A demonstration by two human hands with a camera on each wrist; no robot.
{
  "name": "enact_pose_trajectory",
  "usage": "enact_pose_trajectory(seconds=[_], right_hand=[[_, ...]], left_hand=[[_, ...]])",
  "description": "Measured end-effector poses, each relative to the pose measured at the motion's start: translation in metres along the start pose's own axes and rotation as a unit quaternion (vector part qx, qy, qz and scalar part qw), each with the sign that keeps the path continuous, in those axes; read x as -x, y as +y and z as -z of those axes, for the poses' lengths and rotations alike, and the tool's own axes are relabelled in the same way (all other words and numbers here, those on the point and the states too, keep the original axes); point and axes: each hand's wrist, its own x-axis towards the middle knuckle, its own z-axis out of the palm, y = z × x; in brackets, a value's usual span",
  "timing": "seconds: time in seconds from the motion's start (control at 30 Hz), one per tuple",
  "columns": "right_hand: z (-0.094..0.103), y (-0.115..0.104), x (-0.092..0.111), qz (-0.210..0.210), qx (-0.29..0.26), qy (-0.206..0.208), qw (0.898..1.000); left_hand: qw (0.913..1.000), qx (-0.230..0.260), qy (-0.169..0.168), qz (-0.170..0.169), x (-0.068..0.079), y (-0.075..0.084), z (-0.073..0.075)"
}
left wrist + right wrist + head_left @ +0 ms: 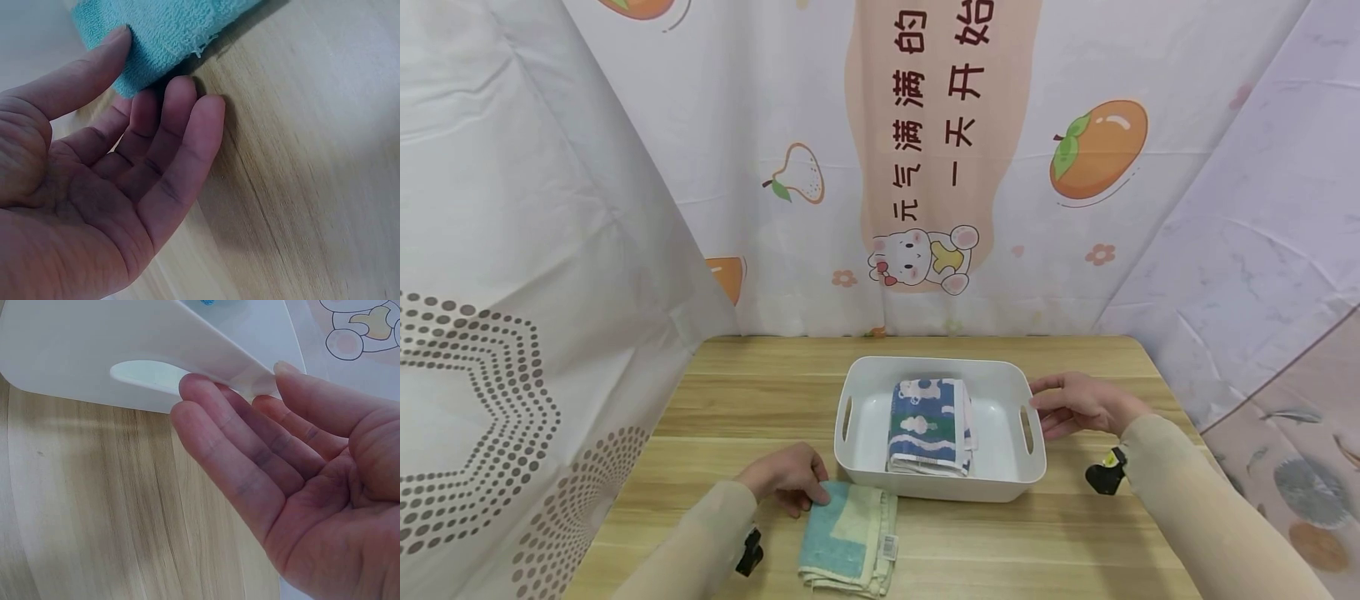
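Note:
My left hand (790, 477) pinches the far left corner of a folded teal and cream towel (838, 537) lying on the table. In the left wrist view, the thumb presses on the terry cloth (156, 44) and the other fingers curl at its underside. My right hand (1078, 402) holds the right end of a white plastic basket (940, 490). The right wrist view shows the thumb at the basket's rim and the loosely bent fingers (219, 434) against the outer wall, beside the handle slot (147, 375). A folded blue patterned towel (925, 425) lies inside the basket.
The wooden table (760, 392) carries the basket near its middle, with the teal towel close in front of the basket's left part. Behind the table hangs a printed curtain (797, 275); more curtains hang at both sides.

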Motion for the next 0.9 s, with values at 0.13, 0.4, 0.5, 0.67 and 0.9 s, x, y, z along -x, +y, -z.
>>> enact_pose_trajectory(seconds=[0.13, 0.4, 0.5, 0.67, 0.9], right_hand=[[-0.0004, 0.0001, -0.0007, -0.001, -0.002, -0.001, 1.000], [-0.0005, -0.0002, -0.0011, -0.003, -0.003, 0.000, 1.000], [0.0000, -0.0006, -0.0006, -0.002, -0.002, 0.000, 1.000], [-0.0002, -0.0014, 0.0003, -0.002, 0.002, -0.001, 1.000], [0.0003, -0.0004, 0.0002, -0.006, 0.000, -0.003, 1.000]], left_hand=[[0.9999, -0.013, 0.006, -0.007, -0.0009, -0.0004, -0.0018], [0.9999, 0.002, -0.004, -0.011, -0.0045, -0.0040, -0.0021], [0.9998, 0.004, -0.008, -0.017, -0.0053, -0.0035, -0.0026], [0.9998, -0.008, -0.005, -0.020, -0.0063, -0.0013, -0.0056], [0.9993, -0.019, -0.006, -0.030, -0.0086, -0.0032, -0.0093]])
